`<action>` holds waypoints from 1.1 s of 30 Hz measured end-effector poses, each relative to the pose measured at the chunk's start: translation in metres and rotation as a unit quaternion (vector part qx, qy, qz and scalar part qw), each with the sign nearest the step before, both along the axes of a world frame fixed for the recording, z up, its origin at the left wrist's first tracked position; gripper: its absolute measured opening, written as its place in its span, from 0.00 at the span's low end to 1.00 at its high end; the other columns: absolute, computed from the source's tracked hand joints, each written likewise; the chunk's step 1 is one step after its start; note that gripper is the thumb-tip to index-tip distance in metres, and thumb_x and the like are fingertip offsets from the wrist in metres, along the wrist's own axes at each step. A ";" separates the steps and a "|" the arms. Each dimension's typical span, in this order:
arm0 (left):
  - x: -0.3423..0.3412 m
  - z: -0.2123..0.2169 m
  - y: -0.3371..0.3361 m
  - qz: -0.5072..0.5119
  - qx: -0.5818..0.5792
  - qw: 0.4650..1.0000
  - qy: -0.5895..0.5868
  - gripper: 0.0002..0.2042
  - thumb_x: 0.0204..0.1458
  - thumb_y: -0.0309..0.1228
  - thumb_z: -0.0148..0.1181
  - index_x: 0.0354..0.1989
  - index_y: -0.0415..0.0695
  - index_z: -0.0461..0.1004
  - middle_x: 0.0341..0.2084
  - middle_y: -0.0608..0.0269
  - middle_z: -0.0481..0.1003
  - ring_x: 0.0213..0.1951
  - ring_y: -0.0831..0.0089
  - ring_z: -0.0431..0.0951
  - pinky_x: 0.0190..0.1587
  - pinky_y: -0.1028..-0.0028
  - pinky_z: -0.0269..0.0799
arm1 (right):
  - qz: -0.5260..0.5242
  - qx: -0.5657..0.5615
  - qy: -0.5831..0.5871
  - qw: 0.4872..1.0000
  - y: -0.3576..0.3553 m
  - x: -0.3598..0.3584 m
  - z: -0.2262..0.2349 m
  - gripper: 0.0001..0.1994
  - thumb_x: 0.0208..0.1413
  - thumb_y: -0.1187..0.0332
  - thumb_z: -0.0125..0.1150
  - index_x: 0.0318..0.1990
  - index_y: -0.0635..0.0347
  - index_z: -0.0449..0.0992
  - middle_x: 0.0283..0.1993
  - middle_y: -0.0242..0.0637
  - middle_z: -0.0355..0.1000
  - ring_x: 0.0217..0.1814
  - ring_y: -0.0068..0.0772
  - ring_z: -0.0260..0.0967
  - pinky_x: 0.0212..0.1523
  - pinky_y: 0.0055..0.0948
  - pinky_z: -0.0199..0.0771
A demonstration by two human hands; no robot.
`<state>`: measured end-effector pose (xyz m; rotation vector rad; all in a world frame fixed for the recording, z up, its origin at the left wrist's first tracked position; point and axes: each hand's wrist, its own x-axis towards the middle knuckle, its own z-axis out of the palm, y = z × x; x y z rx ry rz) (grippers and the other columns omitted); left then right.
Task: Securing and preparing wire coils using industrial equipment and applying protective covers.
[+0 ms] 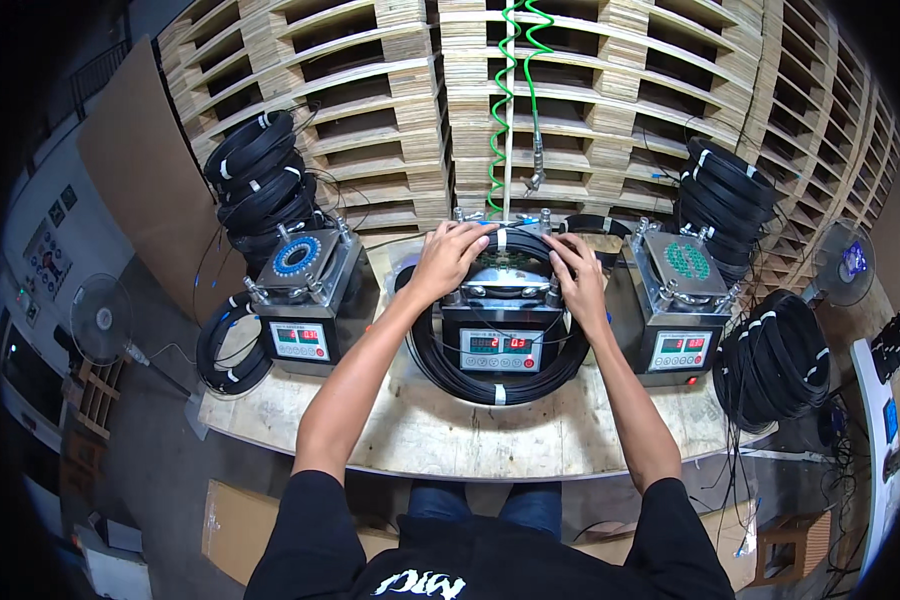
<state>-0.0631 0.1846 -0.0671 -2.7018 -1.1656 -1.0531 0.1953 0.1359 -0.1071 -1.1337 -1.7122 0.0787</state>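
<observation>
A large coil of black cable (425, 345) with white ties rings the front of the middle polishing-type machine (500, 350), which has a red digital display. My left hand (450, 258) grips the coil's top left, its fingers bent over the cable near a white tie. On the top right, my right hand (578, 275) curls its fingers over the same coil. The coil's lower edge hangs in front of the machine near the bench top. Behind the coil, the machine's top plate is partly hidden by the cable and my hands.
A machine with a blue ring of parts (298, 257) stands left; one with green parts (686, 262) stands right. Stacked black cable coils (260, 185) and more coils (775, 360) flank the wooden bench (440, 440). A green air hose (500, 110) hangs before wooden pallets (610, 100).
</observation>
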 end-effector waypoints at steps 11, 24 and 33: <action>-0.035 -0.008 0.026 0.026 -0.122 0.913 -0.388 0.13 0.65 0.31 0.51 0.45 0.36 0.80 0.30 0.62 0.78 0.32 0.73 0.77 0.39 0.73 0.72 | 0.165 -0.248 0.409 0.863 0.029 0.033 0.056 0.22 0.65 0.75 0.50 0.66 0.67 0.64 0.34 0.32 0.74 0.28 0.18 0.68 0.28 0.17 0.67; -0.035 0.061 0.102 0.013 -0.333 0.940 -0.075 0.17 0.59 0.28 0.45 0.50 0.42 0.79 0.17 0.69 0.66 0.22 0.81 0.68 0.25 0.76 0.62 | 0.050 -0.234 -0.069 0.968 0.149 0.054 0.084 0.15 0.56 0.77 0.54 0.49 0.69 0.79 0.33 0.39 0.78 0.33 0.25 0.71 0.41 0.27 0.73; -0.025 0.032 0.121 -0.095 -0.192 0.977 -0.022 0.13 0.58 0.32 0.61 0.48 0.38 0.80 0.33 0.38 0.79 0.38 0.48 0.82 0.44 0.59 0.75 | 0.076 -0.202 -0.197 0.956 0.132 0.020 0.085 0.15 0.57 0.76 0.58 0.52 0.66 0.78 0.46 0.53 0.79 0.50 0.47 0.79 0.50 0.37 0.77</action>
